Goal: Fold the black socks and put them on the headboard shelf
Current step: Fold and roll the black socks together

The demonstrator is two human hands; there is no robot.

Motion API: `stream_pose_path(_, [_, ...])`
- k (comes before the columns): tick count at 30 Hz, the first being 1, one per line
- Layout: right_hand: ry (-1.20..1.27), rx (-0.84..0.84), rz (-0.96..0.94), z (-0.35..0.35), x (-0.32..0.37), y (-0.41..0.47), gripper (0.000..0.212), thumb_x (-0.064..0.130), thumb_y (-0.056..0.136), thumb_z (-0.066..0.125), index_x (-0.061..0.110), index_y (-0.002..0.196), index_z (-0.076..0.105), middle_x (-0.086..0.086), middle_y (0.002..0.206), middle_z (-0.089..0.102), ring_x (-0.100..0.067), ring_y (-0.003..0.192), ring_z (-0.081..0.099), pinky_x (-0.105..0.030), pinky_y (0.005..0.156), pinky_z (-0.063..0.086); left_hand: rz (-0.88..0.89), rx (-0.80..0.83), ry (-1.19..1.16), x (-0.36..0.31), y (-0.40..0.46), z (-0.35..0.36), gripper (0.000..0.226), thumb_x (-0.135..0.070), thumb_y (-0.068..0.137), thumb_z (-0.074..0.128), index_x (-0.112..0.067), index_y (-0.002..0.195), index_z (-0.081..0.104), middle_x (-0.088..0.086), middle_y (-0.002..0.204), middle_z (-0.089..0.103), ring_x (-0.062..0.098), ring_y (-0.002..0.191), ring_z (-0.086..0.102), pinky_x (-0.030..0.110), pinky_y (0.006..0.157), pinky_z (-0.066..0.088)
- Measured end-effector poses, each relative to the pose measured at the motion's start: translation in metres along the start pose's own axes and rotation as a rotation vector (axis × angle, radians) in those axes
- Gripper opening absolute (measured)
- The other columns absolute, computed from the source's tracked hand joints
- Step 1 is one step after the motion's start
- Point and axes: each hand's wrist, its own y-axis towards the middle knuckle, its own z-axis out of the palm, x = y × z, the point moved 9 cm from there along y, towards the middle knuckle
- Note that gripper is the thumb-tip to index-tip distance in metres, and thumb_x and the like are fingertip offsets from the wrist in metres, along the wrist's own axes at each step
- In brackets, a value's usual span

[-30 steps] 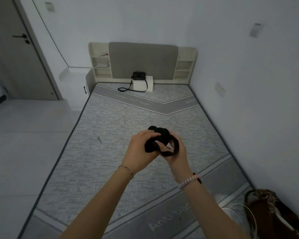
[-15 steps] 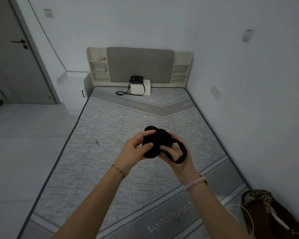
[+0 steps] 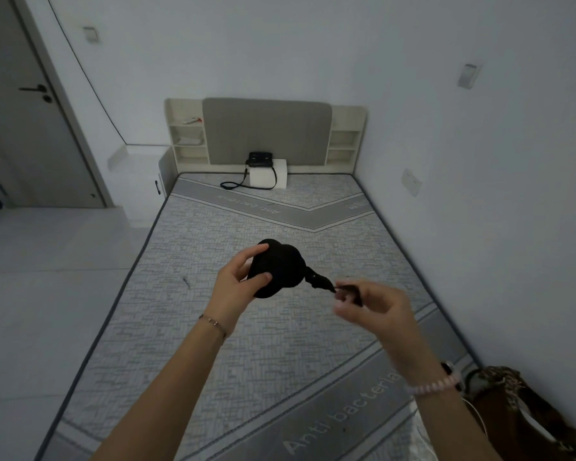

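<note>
The black socks (image 3: 281, 266) are rolled into a rounded bundle held in the air over the middle of the mattress. My left hand (image 3: 238, 282) grips the bundle from its left side. My right hand (image 3: 371, 302) pinches a stretched black cuff end that trails from the bundle toward the right; this hand is blurred. The cream headboard shelf units stand at the far end of the bed, the left headboard shelf (image 3: 187, 134) and the right headboard shelf (image 3: 345, 138), on either side of a grey padded panel.
A grey patterned mattress (image 3: 213, 327) fills the middle. A black shoulder bag (image 3: 260, 159) leans on a white box (image 3: 268, 178) by the headboard. A brown bag (image 3: 519, 410) sits at the bottom right. White wall runs along the right; open floor and a door (image 3: 24, 111) lie left.
My right hand has pulled away to the right, drawing the sock's cuff out from the bundle. The left hand keeps hold of the bundle. The view has tilted slightly down.
</note>
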Motion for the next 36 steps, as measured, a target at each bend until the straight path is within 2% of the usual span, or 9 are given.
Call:
stream_pose_path(4, [0.826, 0.074, 0.11, 0.006, 0.01, 0.02, 0.018, 0.019, 0.073, 0.077, 0.005, 0.083, 0.071, -0.009, 0.081, 0.068, -0.024, 0.084, 0.065, -0.038, 0.093, 0.048, -0.003, 0.054, 0.053, -0.001, -0.004, 0.004, 0.05, 0.006, 0.084, 0.065, -0.032, 0.117, 0.07, 0.005, 0.13, 0.067, 0.023, 0.12, 0.064, 0.047, 0.098, 0.055])
stream_pose_path(6, [1.097, 0.037, 0.184, 0.006, 0.007, 0.029, 0.02, 0.008, 0.079, 0.059, 0.004, 0.093, 0.073, -0.012, 0.097, 0.072, -0.022, 0.086, 0.067, -0.034, 0.093, 0.047, -0.006, 0.071, 0.062, -0.001, -0.007, 0.006, 0.05, 0.005, 0.084, 0.066, -0.032, 0.118, 0.069, 0.004, 0.127, 0.068, 0.022, 0.119, 0.064, 0.048, 0.099, 0.054])
stream_pose_path(9, [0.906, -0.141, 0.211, -0.007, -0.013, 0.035, 0.031, -0.006, 0.091, 0.046, 0.004, 0.106, 0.072, -0.019, 0.12, 0.071, -0.019, 0.091, 0.071, -0.028, 0.085, 0.058, -0.001, 0.092, 0.051, -0.002, -0.01, 0.005, 0.051, 0.006, 0.085, 0.065, -0.032, 0.119, 0.069, 0.003, 0.126, 0.069, 0.022, 0.118, 0.065, 0.048, 0.099, 0.054])
stream_pose_path(13, [0.471, -0.267, 0.259, -0.013, -0.042, 0.021, 0.022, -0.003, 0.087, 0.066, 0.004, 0.107, 0.074, -0.019, 0.108, 0.075, -0.018, 0.078, 0.07, -0.022, 0.062, 0.059, 0.023, 0.108, 0.056, -0.007, -0.016, 0.002, 0.05, 0.007, 0.085, 0.065, -0.03, 0.119, 0.068, 0.003, 0.122, 0.071, 0.022, 0.115, 0.067, 0.042, 0.095, 0.057])
stream_pose_path(18, [0.072, -0.114, 0.214, 0.007, -0.027, 0.023, 0.042, 0.008, 0.071, 0.085, 0.026, 0.107, 0.07, 0.002, 0.116, 0.072, -0.008, 0.097, 0.073, -0.024, 0.08, 0.058, 0.088, 0.225, 0.185, -0.024, -0.025, 0.015, 0.047, 0.008, 0.085, 0.066, -0.02, 0.122, 0.063, 0.008, 0.122, 0.071, 0.02, 0.113, 0.068, 0.03, 0.087, 0.059])
stream_pose_path(21, [-0.048, -0.033, 0.166, 0.018, -0.013, 0.039, 0.046, 0.017, 0.065, 0.088, 0.025, 0.107, 0.071, -0.001, 0.117, 0.072, -0.025, 0.104, 0.071, -0.04, 0.089, 0.059, 0.087, 0.326, 0.234, -0.029, -0.032, 0.032, 0.045, 0.01, 0.086, 0.064, -0.015, 0.122, 0.058, 0.009, 0.116, 0.074, 0.021, 0.107, 0.071, 0.031, 0.085, 0.06])
stream_pose_path(27, [-0.246, 0.188, 0.089, 0.036, 0.003, 0.05, 0.053, 0.016, 0.07, 0.085, 0.029, 0.118, 0.068, 0.008, 0.115, 0.071, -0.011, 0.11, 0.065, -0.03, 0.093, 0.054, 0.096, 0.406, 0.302, -0.033, -0.036, 0.052, 0.042, 0.01, 0.088, 0.061, -0.012, 0.123, 0.051, 0.017, 0.11, 0.074, 0.032, 0.1, 0.072, 0.039, 0.085, 0.061])
stream_pose_path(31, [-0.27, 0.288, 0.109, 0.045, 0.003, 0.051, 0.045, 0.007, 0.072, 0.079, 0.026, 0.111, 0.067, 0.005, 0.107, 0.069, -0.013, 0.105, 0.065, -0.032, 0.087, 0.058, 0.083, 0.438, 0.338, -0.031, -0.036, 0.057, 0.044, 0.01, 0.088, 0.061, -0.012, 0.122, 0.047, 0.022, 0.107, 0.073, 0.037, 0.095, 0.071, 0.043, 0.084, 0.059])
stream_pose_path(36, [-0.265, 0.339, 0.161, 0.053, -0.001, 0.052, 0.029, 0.003, 0.07, 0.066, 0.015, 0.096, 0.062, 0.0, 0.084, 0.061, -0.012, 0.074, 0.06, -0.022, 0.064, 0.053, 0.028, 0.401, 0.338, -0.02, -0.034, 0.061, 0.05, 0.007, 0.087, 0.063, -0.011, 0.124, 0.036, 0.024, 0.11, 0.07, 0.029, 0.093, 0.069, 0.045, 0.087, 0.058])
